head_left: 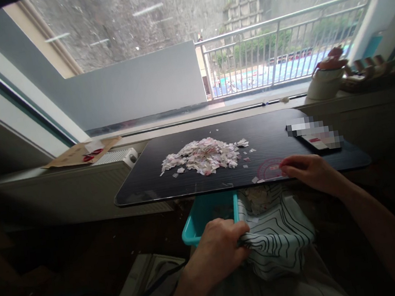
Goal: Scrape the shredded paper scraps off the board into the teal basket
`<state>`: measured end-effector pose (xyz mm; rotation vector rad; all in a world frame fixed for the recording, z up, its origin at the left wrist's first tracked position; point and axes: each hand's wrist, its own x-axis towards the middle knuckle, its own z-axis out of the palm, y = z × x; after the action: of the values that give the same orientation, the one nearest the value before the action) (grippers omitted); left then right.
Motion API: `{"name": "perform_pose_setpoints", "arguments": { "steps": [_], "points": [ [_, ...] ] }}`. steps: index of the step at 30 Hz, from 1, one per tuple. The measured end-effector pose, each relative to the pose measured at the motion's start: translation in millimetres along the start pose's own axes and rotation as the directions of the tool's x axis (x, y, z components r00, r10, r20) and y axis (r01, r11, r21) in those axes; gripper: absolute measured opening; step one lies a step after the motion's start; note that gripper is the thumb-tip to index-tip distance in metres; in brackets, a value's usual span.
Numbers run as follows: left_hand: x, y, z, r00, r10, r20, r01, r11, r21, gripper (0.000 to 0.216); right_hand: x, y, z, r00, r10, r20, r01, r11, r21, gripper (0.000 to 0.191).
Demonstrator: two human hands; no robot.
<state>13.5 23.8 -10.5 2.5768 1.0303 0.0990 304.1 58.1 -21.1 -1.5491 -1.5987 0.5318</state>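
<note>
A heap of small torn paper scraps [204,157] lies on a black tabletop [144,187] by the window. My right hand [309,170] rests on the table's front edge with its fingers curled against a few loose scraps [260,177] and a faint pink round mark. Below the table edge my left hand [217,253] is closed on the rim of a white bag with black wavy lines [278,239], holding it open. More paper scraps [258,198] show inside the bag. A teal plastic bin [207,215] sits just behind my left hand.
A dark phone-like object [316,141] lies at the table's right rear. On the sill stand a white pot [324,82] and wooden items at right, and cardboard [80,153] at left. A radiator runs under the sill. A dark cable [154,284] crosses the floor.
</note>
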Motion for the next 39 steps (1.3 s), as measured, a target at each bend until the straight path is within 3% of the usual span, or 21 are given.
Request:
{"name": "perform_pose_setpoints", "arguments": {
  "steps": [7,13,19,23,28,32,36,39],
  "points": [
    [1,-1,0,1.0,0.006,0.0,-0.006,1.0,0.001,0.003,2,-7,3,0.999,-0.028,0.038,0.028,1.0,-0.006,0.022],
    [3,2,0,1.0,0.02,-0.008,-0.02,1.0,0.008,0.007,-3,4,-8,0.999,0.003,-0.037,-0.004,1.0,-0.01,0.025],
    [7,5,-1,0.998,0.057,-0.008,-0.056,0.996,0.075,0.008,-7,6,-8,1.0,0.002,0.011,-0.002,1.0,-0.002,0.024],
    [13,13,-2,0.994,0.109,0.009,-0.109,0.982,0.153,0.012,10,14,-1,0.997,0.022,-0.078,-0.015,0.996,0.09,0.026],
    [22,33,1,0.961,0.269,0.056,-0.275,0.936,0.219,0.018,46,27,12,0.991,-0.004,-0.131,0.013,0.998,0.065,0.03],
    [29,45,4,0.92,0.378,0.1,-0.391,0.892,0.229,0.022,53,25,16,0.997,-0.038,-0.068,0.037,0.999,-0.012,0.03],
    [35,45,2,0.914,0.392,0.109,-0.406,0.88,0.245,0.021,47,21,16,0.995,-0.062,0.077,0.06,0.998,0.021,0.03],
    [38,42,1,0.916,0.389,0.102,-0.402,0.879,0.256,0.021,49,21,17,0.997,-0.065,0.034,0.064,0.997,0.033,0.03]
  ]
}}
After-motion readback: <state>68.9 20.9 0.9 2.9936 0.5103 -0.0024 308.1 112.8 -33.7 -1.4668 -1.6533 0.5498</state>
